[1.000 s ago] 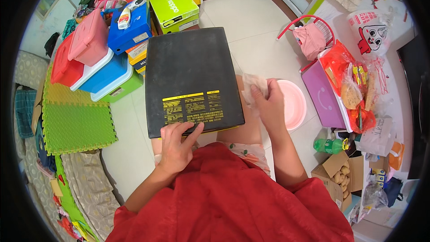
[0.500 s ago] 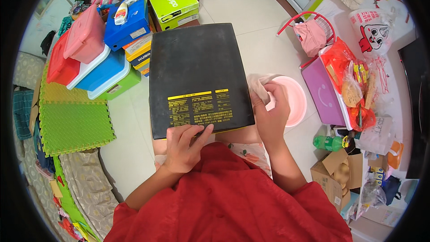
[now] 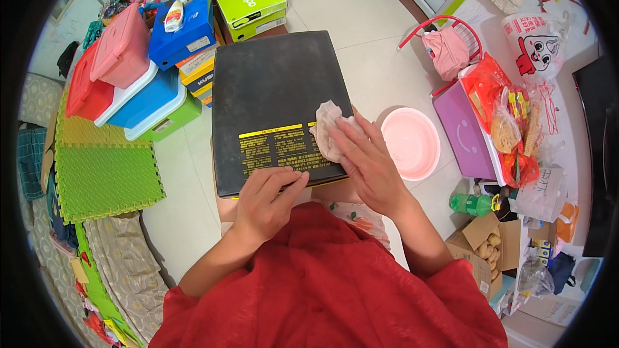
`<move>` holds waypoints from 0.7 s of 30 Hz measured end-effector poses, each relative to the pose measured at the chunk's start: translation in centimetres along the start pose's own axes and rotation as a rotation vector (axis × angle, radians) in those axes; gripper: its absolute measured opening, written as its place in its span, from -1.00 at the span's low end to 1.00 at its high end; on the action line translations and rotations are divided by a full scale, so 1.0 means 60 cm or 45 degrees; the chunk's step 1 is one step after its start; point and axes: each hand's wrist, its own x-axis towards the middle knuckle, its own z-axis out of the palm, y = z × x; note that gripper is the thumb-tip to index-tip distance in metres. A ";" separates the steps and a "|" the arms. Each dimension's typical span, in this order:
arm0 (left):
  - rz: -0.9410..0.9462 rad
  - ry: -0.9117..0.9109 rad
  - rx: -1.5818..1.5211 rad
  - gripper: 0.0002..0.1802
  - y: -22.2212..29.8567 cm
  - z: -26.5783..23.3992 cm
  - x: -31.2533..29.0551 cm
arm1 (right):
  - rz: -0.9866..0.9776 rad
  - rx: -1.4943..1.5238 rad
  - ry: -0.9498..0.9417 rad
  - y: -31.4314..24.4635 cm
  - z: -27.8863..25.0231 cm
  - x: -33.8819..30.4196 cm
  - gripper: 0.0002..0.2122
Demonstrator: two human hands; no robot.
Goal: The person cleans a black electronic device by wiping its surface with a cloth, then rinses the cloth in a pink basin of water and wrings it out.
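Note:
A large black box [image 3: 277, 84] with a yellow-printed panel lies in front of me, tilted a little. At its near edge, my left hand [image 3: 267, 196] rests with bent fingers over the rim, gripping it. A crumpled pale cloth [image 3: 327, 130] lies on the box's right side, over part of the printing. My right hand [image 3: 371, 167] presses this cloth against the surface, its fingers stretched over it and hiding part of it. Just right of the box, a round pink basin [image 3: 411, 144] stands on the floor.
Stacked shoe boxes [image 3: 250, 3] and lidded plastic bins [image 3: 122, 51] stand at the far left, beside green foam mats [image 3: 106, 177]. On the right are a purple bin [image 3: 465, 135], a red-framed chair [image 3: 447, 51], a green bottle [image 3: 472, 204] and an open cardboard box [image 3: 480, 251].
My right hand has brought the cloth from beyond the box's right edge onto its printed surface. The left hand stays at the near edge, and the box has shifted slightly left.

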 end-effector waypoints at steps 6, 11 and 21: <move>0.018 0.062 -0.013 -0.60 -0.002 0.011 -0.011 | -0.061 -0.172 -0.010 -0.006 0.015 0.002 -0.60; 0.005 0.096 0.028 -0.67 0.000 0.020 -0.006 | -0.095 -0.181 0.041 -0.016 0.028 -0.046 -0.57; -0.011 0.088 0.011 -0.63 0.006 0.020 0.000 | 0.033 -0.182 0.288 0.019 0.027 0.017 -0.64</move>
